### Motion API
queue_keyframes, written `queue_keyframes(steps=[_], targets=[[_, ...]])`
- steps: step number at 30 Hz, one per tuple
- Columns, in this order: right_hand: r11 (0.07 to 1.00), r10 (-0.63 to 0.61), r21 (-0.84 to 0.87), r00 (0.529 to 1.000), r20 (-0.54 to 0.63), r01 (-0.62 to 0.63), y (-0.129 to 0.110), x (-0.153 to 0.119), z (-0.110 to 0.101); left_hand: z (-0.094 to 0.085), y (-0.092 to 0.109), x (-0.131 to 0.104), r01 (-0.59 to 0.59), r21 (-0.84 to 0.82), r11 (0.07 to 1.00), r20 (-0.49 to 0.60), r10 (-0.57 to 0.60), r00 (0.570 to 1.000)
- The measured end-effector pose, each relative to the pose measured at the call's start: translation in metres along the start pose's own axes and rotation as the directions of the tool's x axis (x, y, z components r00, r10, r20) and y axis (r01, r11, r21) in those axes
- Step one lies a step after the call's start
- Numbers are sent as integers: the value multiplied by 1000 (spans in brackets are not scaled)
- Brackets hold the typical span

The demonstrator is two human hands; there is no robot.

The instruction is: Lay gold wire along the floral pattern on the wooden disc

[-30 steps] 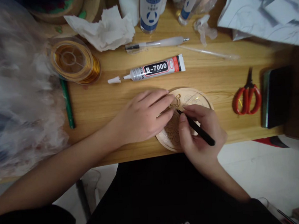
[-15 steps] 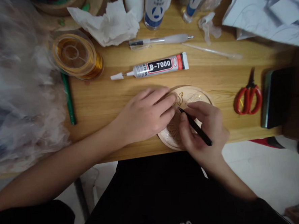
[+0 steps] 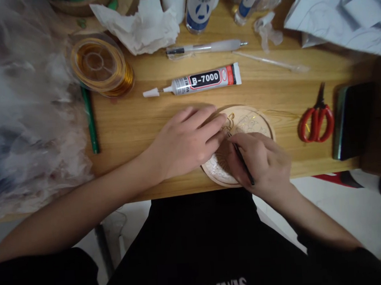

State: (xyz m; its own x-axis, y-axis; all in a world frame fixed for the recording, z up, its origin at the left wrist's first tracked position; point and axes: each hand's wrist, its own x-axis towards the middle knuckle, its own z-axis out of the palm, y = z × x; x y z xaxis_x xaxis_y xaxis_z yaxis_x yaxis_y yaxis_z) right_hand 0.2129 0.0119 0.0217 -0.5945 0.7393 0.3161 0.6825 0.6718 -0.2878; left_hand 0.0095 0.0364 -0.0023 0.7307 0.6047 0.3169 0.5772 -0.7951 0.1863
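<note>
A round wooden disc (image 3: 225,184) with a raised rim lies near the table's front edge. Drawn line patterns cover its face, and a small bent piece of gold wire (image 3: 231,119) sits near its top. My left hand (image 3: 190,142) lies over the disc's left side, fingers stretched out, fingertips close to the wire. Between the thumb and fingers of my right hand (image 3: 262,161) is a slim black pair of tweezers (image 3: 243,163), tips down on the disc beside my left fingertips. My hands cover part of the pattern.
A B-7000 glue tube (image 3: 206,78) and a pen (image 3: 207,47) lie beyond the disc. Red-handled scissors (image 3: 316,122) and a dark phone-like slab (image 3: 353,121) are at right. A gold wire spool (image 3: 102,64), green pen (image 3: 90,122) and crumpled clear plastic (image 3: 37,126) are at left.
My right hand has rolled over, its back now more upward, and the tweezers stand steeper. My left hand stays on the disc. The whole view has shifted slightly.
</note>
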Motion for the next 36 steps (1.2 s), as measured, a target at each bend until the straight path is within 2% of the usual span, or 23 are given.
queue_keyframes(steps=[4,8,10,13,15,19,25,28,31,36], targets=[[1000,-7,30,999,38,6,6,0,-3,-1,0,0,-3,-15,1000,7,3,1000],[984,153,107,983,-104,-141,4,-11,0,0,-1,-1,-35,29,999,-45,36,998],[947,287,194,947,-147,-256,1,-18,2,2,-3,-2,-40,20,999,-78,41,996],[839,495,344,855,-157,-423,-3,-24,5,6,-5,-4,-61,-26,998,-121,57,991],[787,566,390,811,-149,-478,-6,-25,5,7,-7,-5,-63,-63,996,-137,54,989],[768,592,403,792,-151,-498,-10,-23,4,6,-8,-6,-62,-76,995,-116,53,992],[787,565,391,813,-143,-478,-13,-20,3,2,-5,-3,-35,-51,998,-56,32,998],[769,580,414,805,-128,-487,-14,-20,4,1,-4,-2,-16,-42,999,-17,16,1000],[740,609,439,784,-117,-509,-15,-21,5,1,-4,-2,-39,-37,999,-36,37,999],[734,617,427,781,-97,-528,-16,-21,4,1,-4,0,-51,-28,998,-25,50,998]])
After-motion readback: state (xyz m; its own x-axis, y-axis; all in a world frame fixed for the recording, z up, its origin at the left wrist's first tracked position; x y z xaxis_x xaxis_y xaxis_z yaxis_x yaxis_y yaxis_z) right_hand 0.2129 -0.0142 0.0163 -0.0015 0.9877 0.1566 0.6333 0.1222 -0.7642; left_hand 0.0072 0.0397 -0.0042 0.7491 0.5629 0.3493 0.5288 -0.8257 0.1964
